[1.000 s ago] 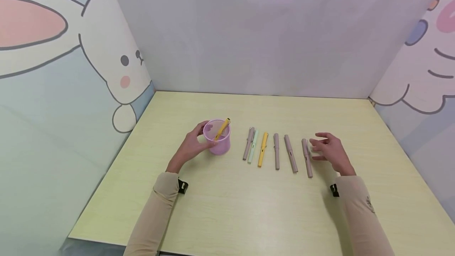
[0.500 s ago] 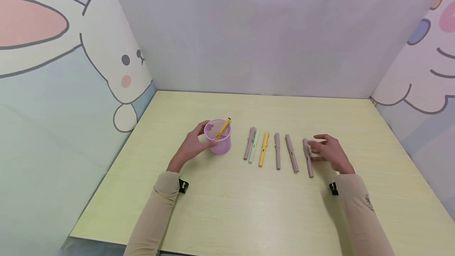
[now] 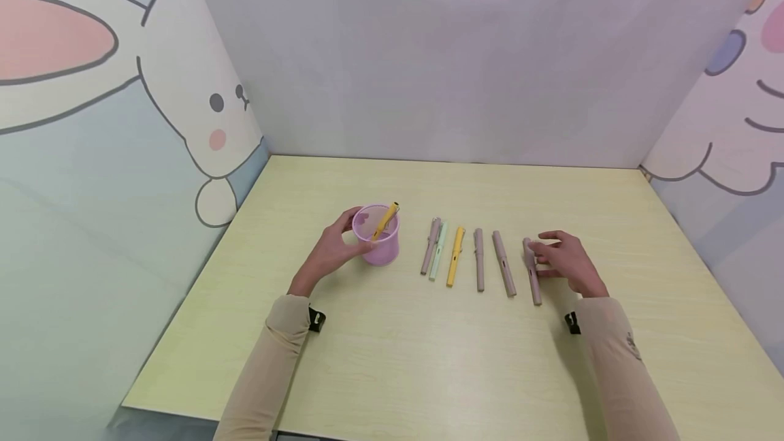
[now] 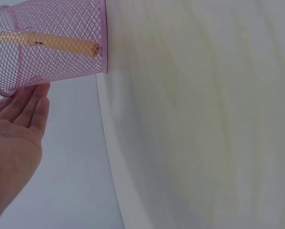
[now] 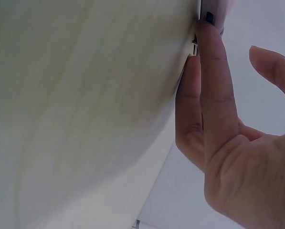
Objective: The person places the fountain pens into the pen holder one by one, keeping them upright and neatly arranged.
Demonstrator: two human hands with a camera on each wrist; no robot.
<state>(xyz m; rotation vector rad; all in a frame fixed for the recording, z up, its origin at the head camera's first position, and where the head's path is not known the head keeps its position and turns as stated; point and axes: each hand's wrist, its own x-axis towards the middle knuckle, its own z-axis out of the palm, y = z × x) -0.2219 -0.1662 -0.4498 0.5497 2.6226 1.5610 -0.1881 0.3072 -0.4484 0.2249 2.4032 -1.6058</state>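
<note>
Now the right hand (image 3: 566, 263) is down at the far end of the row, fingertips against the upper part of the rightmost mauve plastic pen (image 3: 531, 271). The right wrist view shows two long fingers (image 5: 214, 90) stretched nearly straight, tips meeting the pen's end, with another finger lifted clear behind them; nothing is curled round the barrel yet, so I read this as touching and no grip. The pen lies flat on the pale yellow wood-grain table (image 3: 429, 359), just beyond the fingertips on their inner side, and the next mauve pen (image 3: 503, 272) sits close beside it.

Over on the other side, the left hand (image 3: 331, 254) cups the pink wire-mesh pen cup (image 3: 376, 243). From the left wrist camera the fingers (image 4: 25, 107) lie straight and relaxed against the mesh wall, steadying it without clamping. A yellow pen (image 3: 384, 220) leans inside, its top poking past the rim.

To do this well, I'd say roll the pen a touch toward the palm, away from its neighbour, then pinch it near the middle between thumb and forefinger so it lifts level. The risk is nudging the adjacent pen out of line. The cup hand looks well placed; its fingers should stay below the rim so the opening is free.
</note>
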